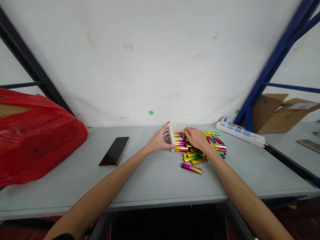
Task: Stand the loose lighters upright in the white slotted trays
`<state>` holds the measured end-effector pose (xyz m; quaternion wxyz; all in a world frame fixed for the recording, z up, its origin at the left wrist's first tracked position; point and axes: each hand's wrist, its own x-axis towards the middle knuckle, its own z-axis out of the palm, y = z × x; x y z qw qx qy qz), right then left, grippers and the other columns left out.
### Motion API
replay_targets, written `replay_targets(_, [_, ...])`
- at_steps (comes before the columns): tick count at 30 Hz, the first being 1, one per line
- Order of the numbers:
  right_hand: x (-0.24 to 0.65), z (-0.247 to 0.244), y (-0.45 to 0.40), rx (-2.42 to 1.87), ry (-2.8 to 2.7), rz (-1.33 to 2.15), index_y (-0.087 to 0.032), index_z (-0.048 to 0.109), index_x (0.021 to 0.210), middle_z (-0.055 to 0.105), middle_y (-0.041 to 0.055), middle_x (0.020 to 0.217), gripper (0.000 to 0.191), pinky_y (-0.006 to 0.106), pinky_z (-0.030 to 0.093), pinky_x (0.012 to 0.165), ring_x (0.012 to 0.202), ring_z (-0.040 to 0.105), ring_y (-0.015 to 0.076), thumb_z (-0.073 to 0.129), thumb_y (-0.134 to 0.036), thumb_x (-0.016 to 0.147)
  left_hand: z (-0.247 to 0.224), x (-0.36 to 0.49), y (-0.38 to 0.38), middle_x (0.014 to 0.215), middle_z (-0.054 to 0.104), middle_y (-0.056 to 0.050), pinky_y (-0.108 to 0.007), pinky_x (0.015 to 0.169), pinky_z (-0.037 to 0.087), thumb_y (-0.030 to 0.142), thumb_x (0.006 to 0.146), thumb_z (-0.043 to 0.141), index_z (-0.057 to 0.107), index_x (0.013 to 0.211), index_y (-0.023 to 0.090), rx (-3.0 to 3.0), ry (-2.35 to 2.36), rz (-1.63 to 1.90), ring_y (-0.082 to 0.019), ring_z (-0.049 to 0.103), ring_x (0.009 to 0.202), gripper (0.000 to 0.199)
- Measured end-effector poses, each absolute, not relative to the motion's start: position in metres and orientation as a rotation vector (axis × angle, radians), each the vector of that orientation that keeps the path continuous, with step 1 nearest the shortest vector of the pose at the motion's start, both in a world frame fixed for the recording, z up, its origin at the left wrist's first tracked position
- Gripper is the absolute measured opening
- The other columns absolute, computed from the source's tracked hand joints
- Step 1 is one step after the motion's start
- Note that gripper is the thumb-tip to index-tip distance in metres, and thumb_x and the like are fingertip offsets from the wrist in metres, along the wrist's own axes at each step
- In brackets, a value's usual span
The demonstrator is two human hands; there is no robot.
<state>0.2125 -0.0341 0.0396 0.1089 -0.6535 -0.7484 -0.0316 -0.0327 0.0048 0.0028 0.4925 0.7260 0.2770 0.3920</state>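
A white gridded tray (178, 127) stands on the grey table, close to the wall, with shiny coloured tubes (180, 143) lying side by side at its near part. My left hand (160, 138) holds the tray's left side between thumb and spread fingers. Over the tray's right part and the heap of metallic tubes (195, 155) rests my right hand (195, 136), its fingers bent down; what they hold, if anything, is hidden. One purple and gold tube (191, 168) lies apart, in front of the heap.
A dark phone (114, 151) lies left of my hands. The far left holds a red plastic bag (37, 136). A white power strip (240, 132) is at the back right, near a blue frame (270, 63). Beyond it sits an open cardboard box (280, 115).
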Motion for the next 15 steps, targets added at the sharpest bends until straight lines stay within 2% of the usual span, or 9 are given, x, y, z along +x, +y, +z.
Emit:
replay_targets(8, [0.166,0.033,-0.042,-1.741,-2.404,-0.174,-0.020,0.065,0.149,0.069,0.0169,0.151,0.044,0.042,0.046,0.111,0.134,0.064,0.0334,0.035,-0.033,0.120,0.002,-0.030,0.007,0.175,0.042,-0.019,-0.062,0.134,0.039,0.040,0.054,0.114,0.027,0.180,0.039,1.739,0.654,0.955,-0.043,0.043,0.164,0.153])
replay_targets(15, [0.174,0.030,-0.048,-1.848,-2.370,-0.290,-0.017,0.065,0.142,0.070,0.0199,0.147,0.046,0.050,0.046,0.111,0.134,0.061,0.0367,0.029,-0.035,0.120,0.007,-0.035,0.004,0.173,0.045,-0.017,-0.062,0.132,0.043,0.036,0.056,0.112,0.033,0.178,0.040,1.738,0.646,0.940,-0.042,0.050,0.159,0.146])
